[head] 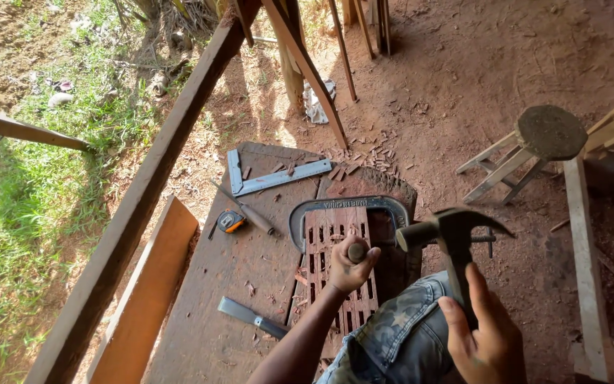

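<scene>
Far left: grass and a slanted timber beam (147,192), with a loose plank (147,291) leaning by the table (229,284). On the table's left half lie a steel framing square (268,178), a tape measure (231,221), a spare chisel (250,213) and a wide flat chisel (252,317), all laid within reach and apart from the work. Middle: a slotted wooden panel (321,249) lies flat on the table, pinned by a C-clamp (349,208) at its far end, likely so blows don't shift it. The left hand (349,267) is clenched round a chisel handle (357,251), held upright on the panel, its butt end up toward the hammer. Right: the right hand (488,334) grips a claw hammer (456,235) by its shaft, the head raised just beside the chisel butt. Denim-clad knee (406,334) below. Far right: a round-topped stool (538,142) on the dirt floor.
</scene>
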